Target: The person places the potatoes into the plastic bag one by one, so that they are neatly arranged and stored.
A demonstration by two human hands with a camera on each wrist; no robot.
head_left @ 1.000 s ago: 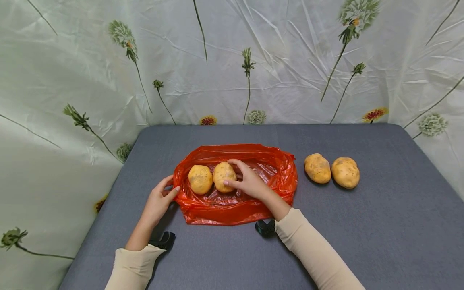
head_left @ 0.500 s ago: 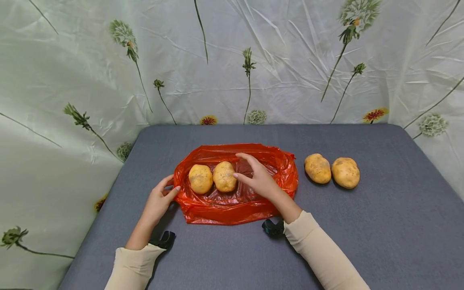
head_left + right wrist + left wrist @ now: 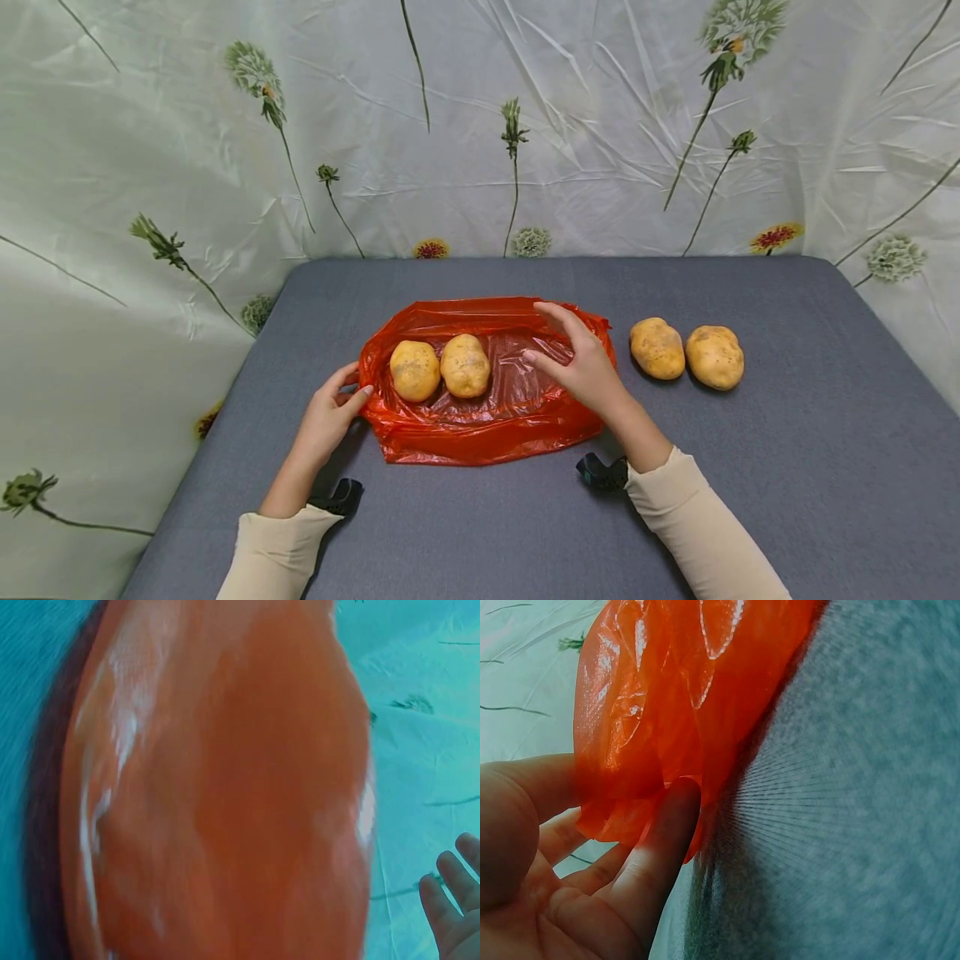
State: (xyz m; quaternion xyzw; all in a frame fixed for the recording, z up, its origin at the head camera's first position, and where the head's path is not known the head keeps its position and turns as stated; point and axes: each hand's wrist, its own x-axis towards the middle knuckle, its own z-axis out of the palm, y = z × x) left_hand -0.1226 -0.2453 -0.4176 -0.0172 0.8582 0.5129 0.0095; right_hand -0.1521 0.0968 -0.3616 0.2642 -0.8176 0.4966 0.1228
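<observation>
On the tabletop (image 3: pixel 450 533), pinching red bag (image 3: pixel 450 446) with left hand (image 3: pixel 327 417) | spreading right hand (image 3: pixel 585 367) above, holding nothing | seeing bagged potatoes (image 3: pixel 415 371), loose potatoes (image 3: pixel 715 357) rightward, room beyond, floral cloth (image 3: pixel 450 167) lining far edge

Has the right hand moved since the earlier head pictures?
Yes: the right hand has moved rightward, from the right bagged potato toward the right end of the stationary red bag.

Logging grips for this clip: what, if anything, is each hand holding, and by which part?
The left hand holds the red bag by its left edge; the right hand holds nothing.
</observation>
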